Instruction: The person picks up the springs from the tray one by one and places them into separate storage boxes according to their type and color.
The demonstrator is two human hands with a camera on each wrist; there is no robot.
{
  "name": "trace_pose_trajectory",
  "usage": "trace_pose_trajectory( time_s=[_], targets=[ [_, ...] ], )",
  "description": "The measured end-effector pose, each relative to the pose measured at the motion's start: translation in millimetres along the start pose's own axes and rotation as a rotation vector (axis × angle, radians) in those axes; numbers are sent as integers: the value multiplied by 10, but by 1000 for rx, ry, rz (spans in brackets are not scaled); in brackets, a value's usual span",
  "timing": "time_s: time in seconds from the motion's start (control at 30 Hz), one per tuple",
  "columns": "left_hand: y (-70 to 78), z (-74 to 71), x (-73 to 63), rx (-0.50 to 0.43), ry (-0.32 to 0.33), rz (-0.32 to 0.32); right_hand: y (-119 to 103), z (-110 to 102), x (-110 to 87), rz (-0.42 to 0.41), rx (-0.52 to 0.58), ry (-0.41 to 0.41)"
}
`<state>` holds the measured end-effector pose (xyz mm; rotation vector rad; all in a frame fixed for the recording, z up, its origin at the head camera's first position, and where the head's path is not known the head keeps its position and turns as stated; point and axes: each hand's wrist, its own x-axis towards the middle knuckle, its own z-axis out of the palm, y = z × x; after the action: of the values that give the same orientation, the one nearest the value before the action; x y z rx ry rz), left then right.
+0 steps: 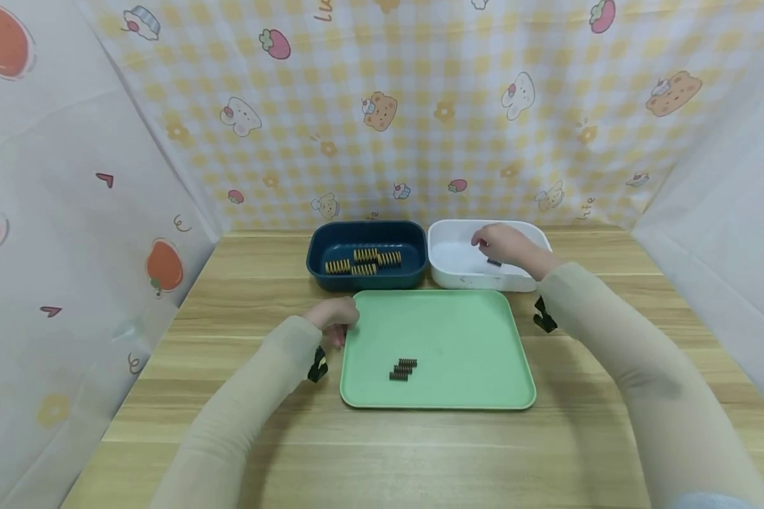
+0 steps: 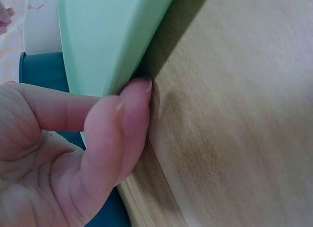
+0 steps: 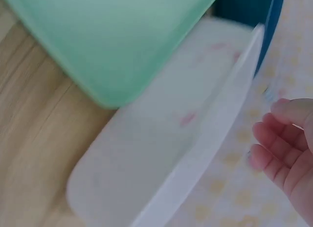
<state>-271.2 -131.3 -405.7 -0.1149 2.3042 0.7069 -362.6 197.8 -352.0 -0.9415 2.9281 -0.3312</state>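
My left hand (image 1: 336, 316) is at the upper left edge of the green tray (image 1: 465, 318), pinching its rim; in the left wrist view the fingertips (image 2: 139, 90) lie right at that edge. Three small dark springs (image 1: 403, 369) lie close together on the tray's lower left part. Over the white box (image 1: 452, 258) hovers my right hand (image 1: 506, 244), its fingers loosely bent, nothing visible between them. One small dark spring (image 1: 494, 262) shows inside that box, just below the hand. In the right wrist view the fingers (image 3: 274, 139) are above the box rim.
A dark blue box (image 1: 327, 283) with several larger yellow springs (image 1: 365, 255) stands left of the white box, both behind the tray. The wooden table (image 1: 433, 459) ends at a checked curtain (image 1: 420, 141) at the back, with white cloth at both sides.
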Motion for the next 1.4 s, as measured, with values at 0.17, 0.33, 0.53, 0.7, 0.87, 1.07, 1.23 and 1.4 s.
trace_pose_trajectory(
  time_s=[0.17, 0.33, 0.53, 0.7, 0.87, 1.07, 1.23, 1.4],
  targets=[
    [-9, -15, 11, 10, 4, 2, -367, -36, -83, -164, -18, 79],
    [-13, -26, 20, 18, 1, 3, -695, 43, -155, -274, -31, 114],
    [-2, -30, 3, 2, -7, 5, -1044, 213, -258, -422, -23, 101],
    [3, -25, -13, -2, -9, 1, -1261, 369, -349, -496, -60, 45],
    [7, -17, -14, -18, -15, 2, -1421, 555, -420, -563, -135, -18],
    [4, -1, -4, -35, -19, -1, -1517, 798, -465, -629, -154, -100],
    [6, 3, 0, -21, -16, -2, -1534, 936, -490, -642, -174, -159],
    [9, -6, -15, -13, -17, -7, -1554, 990, -508, -626, -156, -182]
  ],
)
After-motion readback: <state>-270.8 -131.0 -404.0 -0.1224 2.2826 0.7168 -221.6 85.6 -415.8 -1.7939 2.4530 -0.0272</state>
